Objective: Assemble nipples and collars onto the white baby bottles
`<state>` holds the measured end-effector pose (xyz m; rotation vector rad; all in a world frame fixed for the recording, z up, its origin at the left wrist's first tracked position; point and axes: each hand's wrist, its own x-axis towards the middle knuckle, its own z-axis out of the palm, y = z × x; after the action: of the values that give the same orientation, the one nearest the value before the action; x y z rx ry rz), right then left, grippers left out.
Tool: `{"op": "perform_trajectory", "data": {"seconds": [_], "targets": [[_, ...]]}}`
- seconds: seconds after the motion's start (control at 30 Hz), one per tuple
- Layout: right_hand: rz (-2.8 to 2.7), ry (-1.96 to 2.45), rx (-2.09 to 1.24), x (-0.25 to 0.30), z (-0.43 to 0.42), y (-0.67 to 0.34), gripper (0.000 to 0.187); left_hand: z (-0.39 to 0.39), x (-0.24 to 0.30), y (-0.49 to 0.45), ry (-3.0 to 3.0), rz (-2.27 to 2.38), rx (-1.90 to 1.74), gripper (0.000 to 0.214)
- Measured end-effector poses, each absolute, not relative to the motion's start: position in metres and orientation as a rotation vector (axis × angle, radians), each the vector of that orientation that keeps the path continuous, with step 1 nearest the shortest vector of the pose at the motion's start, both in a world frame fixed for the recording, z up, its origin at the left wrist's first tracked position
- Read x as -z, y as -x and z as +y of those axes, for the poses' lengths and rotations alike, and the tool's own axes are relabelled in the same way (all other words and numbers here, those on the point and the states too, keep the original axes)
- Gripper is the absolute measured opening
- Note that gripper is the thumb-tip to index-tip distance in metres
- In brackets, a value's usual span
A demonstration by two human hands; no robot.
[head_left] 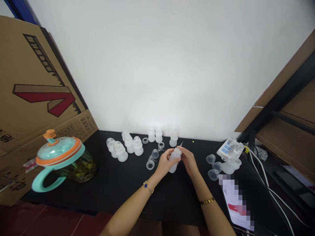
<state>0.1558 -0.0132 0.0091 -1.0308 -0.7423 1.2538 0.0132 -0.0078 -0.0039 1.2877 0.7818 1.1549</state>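
My left hand [165,163] is wrapped round a small white plastic bottle [174,159] held just above the black table [128,183]. My right hand [188,160] pinches the bottle's top, fingers closed on its neck, where a small clear part sticks up. Both hands meet at mid-table. Loose clear rings and caps [152,159] lie just left of my left hand.
Several finished white bottles [124,147] stand at the back left, more bottles [158,135] by the wall. Clear caps [213,167] and a white device [227,149] with cables lie right. A teal-and-orange jug [64,160] stands left, cardboard behind it.
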Motion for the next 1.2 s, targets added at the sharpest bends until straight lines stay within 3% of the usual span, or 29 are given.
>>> {"op": "perform_trajectory", "data": {"seconds": [1.2], "targets": [[-0.824,0.939,-1.374,-0.014,-0.018,-0.155,0.042,-0.011,-0.010,-0.007,-0.999,0.582,-0.960,0.044]]}}
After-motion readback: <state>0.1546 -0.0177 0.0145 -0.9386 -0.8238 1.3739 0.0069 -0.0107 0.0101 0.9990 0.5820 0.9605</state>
